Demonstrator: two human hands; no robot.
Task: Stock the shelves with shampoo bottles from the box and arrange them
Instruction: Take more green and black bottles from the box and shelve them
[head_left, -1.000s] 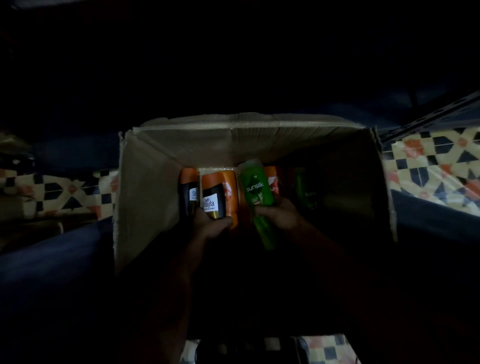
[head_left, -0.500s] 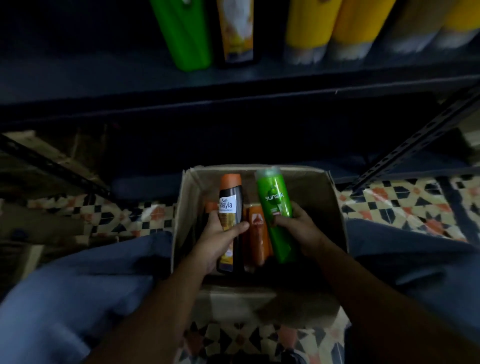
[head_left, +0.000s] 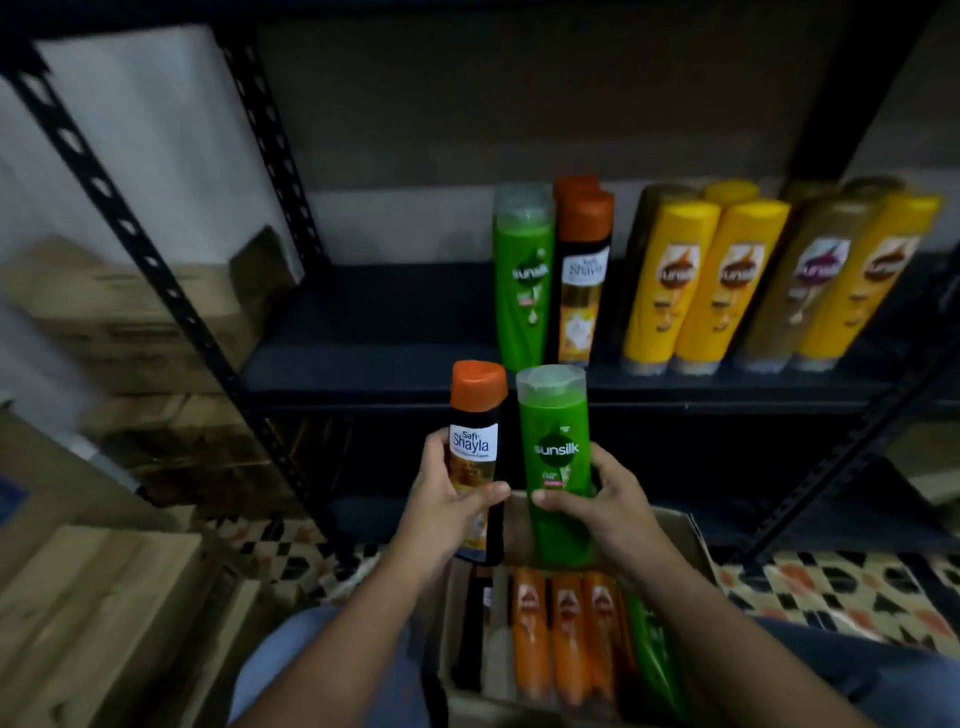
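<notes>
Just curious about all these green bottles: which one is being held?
The green bottle gripped by the right hand, raised above the box. The other green ones stand on the shelf or lie in the box.

- The left hand (head_left: 447, 512) grips an orange-capped Shayla bottle (head_left: 475, 441) above the box (head_left: 696, 545).
- The right hand (head_left: 608, 506) grips a green Sunsilk bottle (head_left: 556, 447) beside it.
- Behind the box, the shelf (head_left: 363, 358) holds standing bottles (head_left: 701, 286).
</notes>
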